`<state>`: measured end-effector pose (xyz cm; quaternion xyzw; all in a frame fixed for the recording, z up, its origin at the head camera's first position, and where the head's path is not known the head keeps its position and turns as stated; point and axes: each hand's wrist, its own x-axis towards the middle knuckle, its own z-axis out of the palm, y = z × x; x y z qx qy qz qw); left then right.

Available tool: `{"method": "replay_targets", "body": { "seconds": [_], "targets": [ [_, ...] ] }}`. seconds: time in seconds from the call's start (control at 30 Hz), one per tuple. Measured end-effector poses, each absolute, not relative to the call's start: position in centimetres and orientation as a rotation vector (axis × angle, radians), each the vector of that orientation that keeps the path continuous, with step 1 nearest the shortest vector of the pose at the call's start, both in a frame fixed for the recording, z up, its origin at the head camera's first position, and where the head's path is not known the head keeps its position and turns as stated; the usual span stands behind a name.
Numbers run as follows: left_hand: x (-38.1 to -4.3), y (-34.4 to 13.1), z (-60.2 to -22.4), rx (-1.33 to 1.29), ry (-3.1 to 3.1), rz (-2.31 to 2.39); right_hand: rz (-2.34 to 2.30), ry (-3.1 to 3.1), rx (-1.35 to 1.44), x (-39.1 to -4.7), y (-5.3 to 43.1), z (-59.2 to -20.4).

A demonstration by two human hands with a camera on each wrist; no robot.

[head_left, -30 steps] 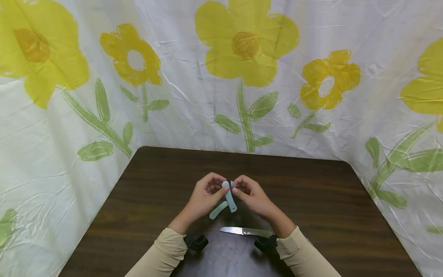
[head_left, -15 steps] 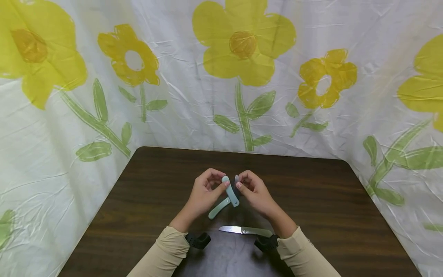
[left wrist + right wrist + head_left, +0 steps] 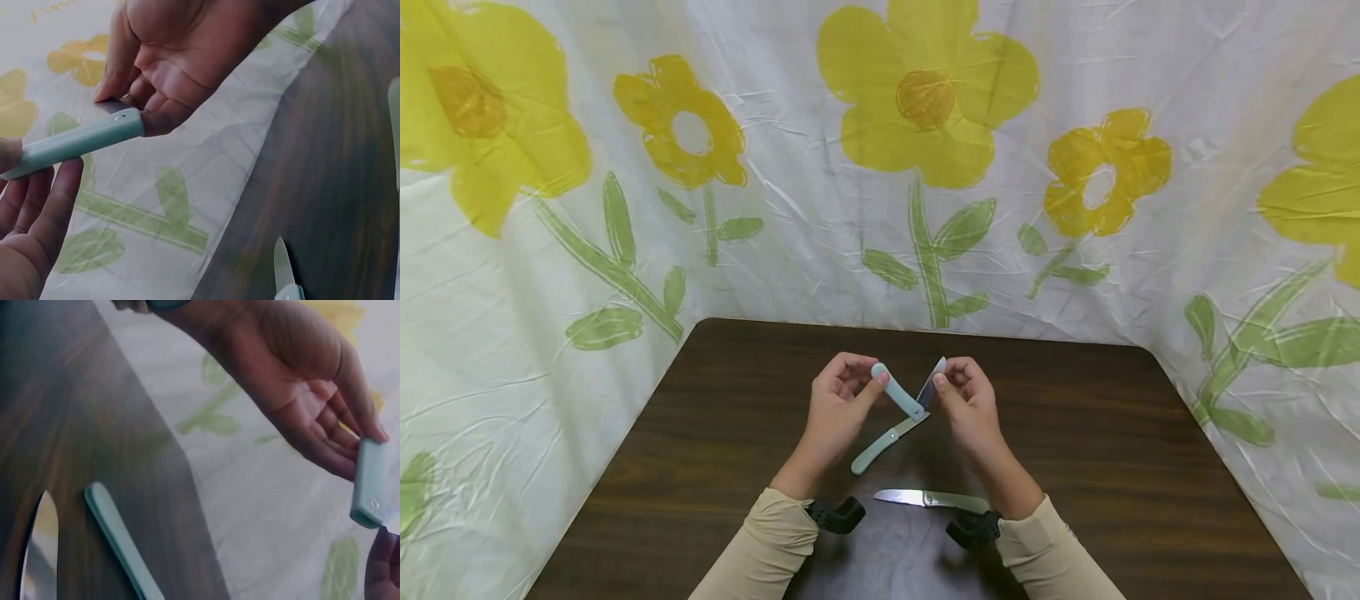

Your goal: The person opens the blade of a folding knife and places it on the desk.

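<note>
Above the table, my left hand (image 3: 840, 400) pinches the mint-green handle of a folding knife (image 3: 900, 395) between thumb and fingers. My right hand (image 3: 968, 396) pinches that knife's blade, which stands partly unfolded, so handle and blade form a V in the head view. Under it on the table lies a second folding knife (image 3: 876, 451), its blade out and pointing up and right. A third folding knife (image 3: 955, 501), unfolded too, lies closer to the person with its blade toward the left. In the left wrist view the handle's pivot end (image 3: 127, 119) is near the right fingers.
The dark wood-grain table (image 3: 737, 450) reaches back to a white cloth (image 3: 805, 242) printed with yellow flowers. Black bands with small housings (image 3: 838, 516) sit on both wrists, over the table.
The blade has swung farther out of the handle as my hands moved apart and slightly up. More of the second knife's blade shows. The two knives on the table stay put.
</note>
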<state>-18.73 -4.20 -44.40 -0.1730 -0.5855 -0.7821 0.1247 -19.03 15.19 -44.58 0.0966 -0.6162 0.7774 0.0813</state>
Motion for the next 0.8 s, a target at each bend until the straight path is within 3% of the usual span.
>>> {"method": "replay_targets", "body": {
  "seconds": [0.47,0.8],
  "targets": [
    [-18.72,-3.83,-44.47,-0.437,-1.599,-2.363,2.479,-1.564,0.093,-18.25,14.71,-43.90],
    [-18.90,-4.27,-43.99,-0.419,-1.600,-2.329,2.539,-1.604,0.177,-18.78,15.36,-43.51]
  ]
}}
